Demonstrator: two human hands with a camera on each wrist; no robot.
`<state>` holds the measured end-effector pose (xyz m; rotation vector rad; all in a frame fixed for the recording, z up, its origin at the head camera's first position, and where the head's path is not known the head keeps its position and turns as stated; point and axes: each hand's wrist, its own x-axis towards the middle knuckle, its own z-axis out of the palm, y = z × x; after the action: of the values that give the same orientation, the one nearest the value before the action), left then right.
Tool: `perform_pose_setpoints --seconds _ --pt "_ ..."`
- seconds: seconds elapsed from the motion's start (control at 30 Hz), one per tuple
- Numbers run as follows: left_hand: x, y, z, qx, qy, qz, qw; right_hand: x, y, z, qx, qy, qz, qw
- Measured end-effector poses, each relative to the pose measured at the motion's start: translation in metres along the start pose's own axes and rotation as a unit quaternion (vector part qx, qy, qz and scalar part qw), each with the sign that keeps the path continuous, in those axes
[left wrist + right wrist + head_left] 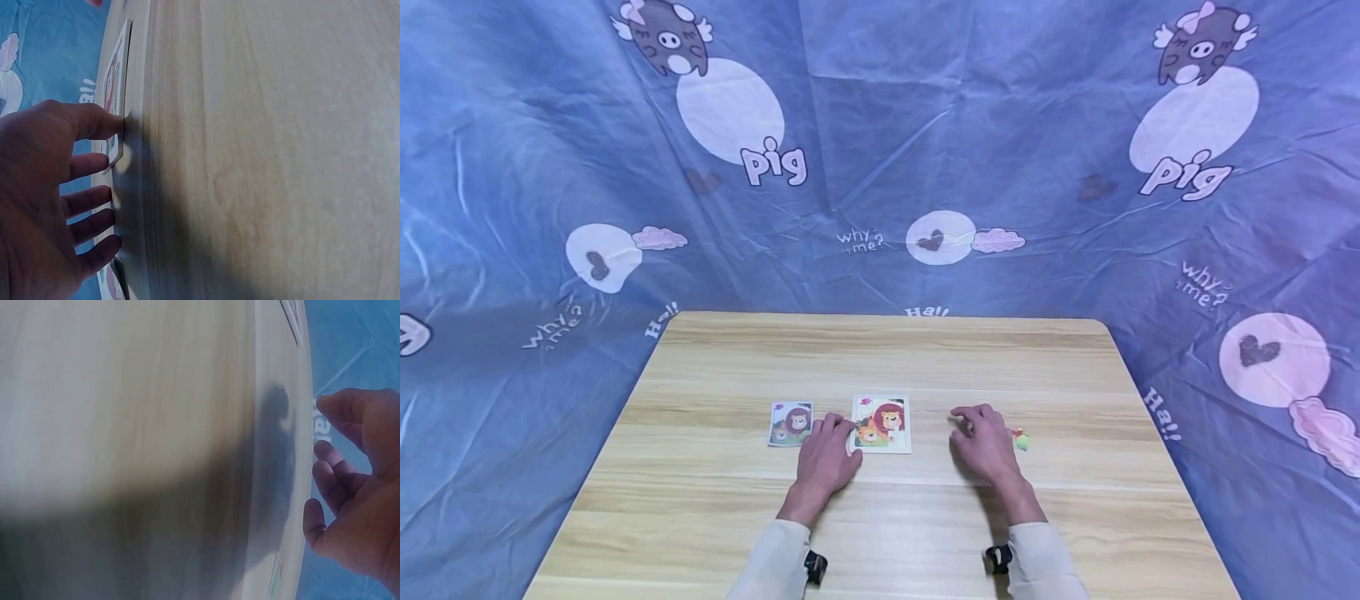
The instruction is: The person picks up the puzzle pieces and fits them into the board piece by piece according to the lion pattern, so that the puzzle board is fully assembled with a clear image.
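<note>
A framed jigsaw puzzle [891,417] of a lion and cub lies on the table, with pale bare patches in its picture. My left hand [827,454] rests at its lower left corner, thumb at the near edge and index finger at the left edge. In the left wrist view, that hand's other fingers [94,226] are spread and relaxed beside the board. My right hand [985,440] hovers over the table right of the puzzle. Its fingers are loosely bent, thumb and index apart, with nothing visible between them in the right wrist view. Small colourful puzzle pieces [1021,440] lie just beyond it.
Left of the puzzle lies a picture card [790,425] with a similar lion and cub, partly behind my left hand. Everything rests on a wood-grain table [880,525]. Blue printed cloth [880,167] hangs behind and along both sides of the table.
</note>
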<state>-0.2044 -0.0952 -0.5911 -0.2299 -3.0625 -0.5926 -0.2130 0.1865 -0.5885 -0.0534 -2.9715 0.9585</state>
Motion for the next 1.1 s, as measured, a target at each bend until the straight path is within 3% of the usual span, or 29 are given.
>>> perform_pose_setpoints --seconds 0.6,1.1 --pt "-0.003 0.001 0.004 0.0 0.005 0.001 1.0 -0.008 0.041 -0.026 -0.007 -0.008 0.063 0.998" --pt "-0.002 0.002 0.002 -0.005 0.005 -0.002 1.0 -0.015 0.061 -0.047 -0.038 -0.042 0.142 0.9883"
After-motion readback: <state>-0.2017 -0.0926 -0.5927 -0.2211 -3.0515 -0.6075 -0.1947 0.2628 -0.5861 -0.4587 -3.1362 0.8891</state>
